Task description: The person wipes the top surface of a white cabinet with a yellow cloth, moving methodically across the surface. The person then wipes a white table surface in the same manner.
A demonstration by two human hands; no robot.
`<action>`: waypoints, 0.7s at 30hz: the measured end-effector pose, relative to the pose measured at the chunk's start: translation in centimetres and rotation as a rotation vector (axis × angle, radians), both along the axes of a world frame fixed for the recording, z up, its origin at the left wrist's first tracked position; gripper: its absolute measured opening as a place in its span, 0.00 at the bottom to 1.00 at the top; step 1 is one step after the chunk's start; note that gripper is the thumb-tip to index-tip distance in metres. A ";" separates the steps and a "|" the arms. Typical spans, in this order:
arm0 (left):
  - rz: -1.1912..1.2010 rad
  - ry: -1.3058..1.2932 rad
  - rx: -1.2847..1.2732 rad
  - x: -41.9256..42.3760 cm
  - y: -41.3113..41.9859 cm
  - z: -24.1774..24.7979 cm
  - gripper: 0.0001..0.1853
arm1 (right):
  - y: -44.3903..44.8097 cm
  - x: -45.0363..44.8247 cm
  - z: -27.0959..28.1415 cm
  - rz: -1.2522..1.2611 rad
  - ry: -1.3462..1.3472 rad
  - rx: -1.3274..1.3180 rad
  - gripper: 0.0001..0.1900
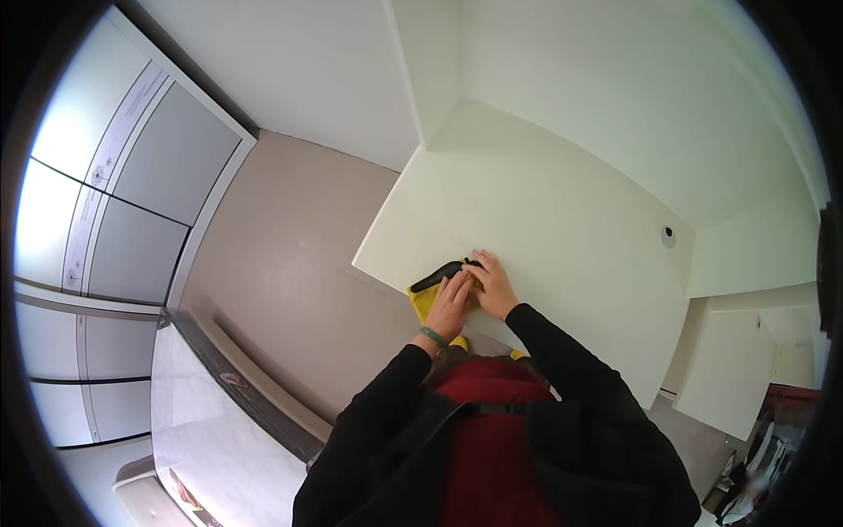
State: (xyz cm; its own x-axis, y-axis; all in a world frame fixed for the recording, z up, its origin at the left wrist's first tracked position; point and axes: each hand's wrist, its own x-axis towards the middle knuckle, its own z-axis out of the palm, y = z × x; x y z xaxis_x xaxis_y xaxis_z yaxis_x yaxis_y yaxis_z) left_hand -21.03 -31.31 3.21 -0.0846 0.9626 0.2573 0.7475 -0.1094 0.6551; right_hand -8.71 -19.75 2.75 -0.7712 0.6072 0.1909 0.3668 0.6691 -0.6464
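A yellow cloth [421, 302] lies at the near edge of a pale desktop [527, 217], with one corner hanging over that edge. On top of it rests a slim black item [436, 275], perhaps a case or a strap; its exact kind is unclear. My left hand [450, 309], with a green bangle at the wrist, presses on the cloth with its fingers together. My right hand [492, 283] lies just beside it, fingertips at the black item's right end. The fingers hide part of both things, and whether they grip is hard to tell.
A small white device with a dark centre [668, 236] sits at the right of the desktop. Left stands a bed with a plastic-covered mattress [217, 421]; beyond it, a panelled wardrobe [151, 151]. A cabinet door [724, 375] and assorted items are at lower right.
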 end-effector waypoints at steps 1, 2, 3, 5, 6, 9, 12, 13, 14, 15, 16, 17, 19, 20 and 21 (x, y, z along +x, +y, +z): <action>-0.011 0.064 -0.052 -0.2 0.1 -0.1 0.29 | 0.1 -0.3 0.0 -0.030 0.005 -0.036 0.25; -0.022 0.128 -0.104 -0.4 0.2 -0.2 0.30 | 0.1 -0.5 0.0 -0.061 0.009 -0.072 0.26; -0.026 0.178 -0.128 -0.5 0.4 0.1 0.31 | 0.2 -0.6 0.2 -0.068 0.018 -0.078 0.27; -0.034 0.279 -0.176 -0.7 0.6 0.7 0.34 | 0.3 -0.5 0.5 -0.082 0.036 -0.088 0.28; -0.029 0.334 -0.193 -0.9 0.8 0.8 0.34 | 0.5 -0.4 0.8 -0.086 0.039 -0.088 0.28; 0.052 0.350 -0.227 -1.8 1.6 0.8 0.33 | 0.6 0.0 1.9 -0.090 0.050 -0.092 0.28; 0.198 0.324 -0.234 -3.9 2.6 0.6 0.33 | 0.3 0.4 3.0 -0.083 0.063 -0.103 0.27; 0.251 0.321 -0.249 -4.8 2.9 0.7 0.33 | 0.2 0.5 3.1 -0.079 0.069 -0.107 0.27; 0.321 0.362 -0.251 -5.8 3.1 -0.1 0.33 | -0.1 0.7 3.2 -0.075 0.074 -0.111 0.27; 0.373 0.363 -0.271 -6.8 3.4 -0.2 0.32 | -0.3 0.8 3.3 -0.069 0.078 -0.117 0.26; 0.424 0.362 -0.291 -7.8 3.8 -0.3 0.32 | -0.6 0.9 3.5 -0.067 0.081 -0.121 0.26; 0.474 0.361 -0.311 -8.7 4.3 -0.3 0.32 | -0.9 1.1 3.6 -0.066 0.084 -0.126 0.25; 0.560 0.324 -0.347 -10.3 5.1 -0.3 0.32 | -1.4 1.5 3.6 -0.066 0.071 -0.120 0.24; 0.584 0.322 -0.381 -11.1 5.7 -0.3 0.32 | -1.6 1.8 3.6 -0.068 0.065 -0.118 0.24; 0.607 0.337 -0.385 -12.1 6.1 -0.8 0.32 | -1.8 1.9 3.8 -0.067 0.068 -0.120 0.24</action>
